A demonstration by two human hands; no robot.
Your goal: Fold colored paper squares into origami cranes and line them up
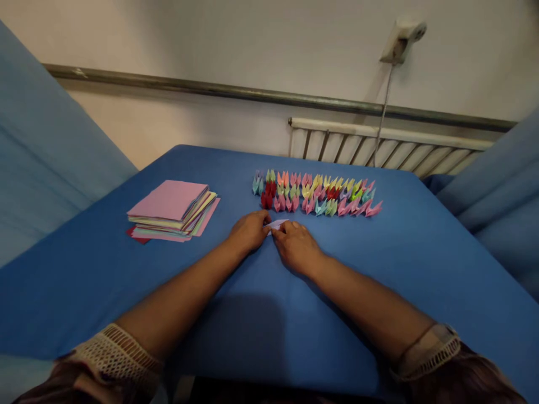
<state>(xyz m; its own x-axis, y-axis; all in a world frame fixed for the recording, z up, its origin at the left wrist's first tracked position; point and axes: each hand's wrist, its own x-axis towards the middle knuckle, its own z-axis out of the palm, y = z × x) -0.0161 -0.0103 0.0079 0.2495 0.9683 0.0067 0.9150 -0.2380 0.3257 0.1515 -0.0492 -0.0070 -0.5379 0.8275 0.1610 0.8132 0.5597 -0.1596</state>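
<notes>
Left hand (249,231) and right hand (298,247) closed fingertip to fingertip on small pale paper piece (278,224), pressing it to blue table (126,292) just before rows of folded pieces (315,193). Likely risk: paper sliding on cloth, crease going crooked; knuckles nudging nearest row.

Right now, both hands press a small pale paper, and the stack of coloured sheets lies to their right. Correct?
No. The head view shows the stack of coloured sheets to their left; left hand and right hand do press the pale paper.
</notes>
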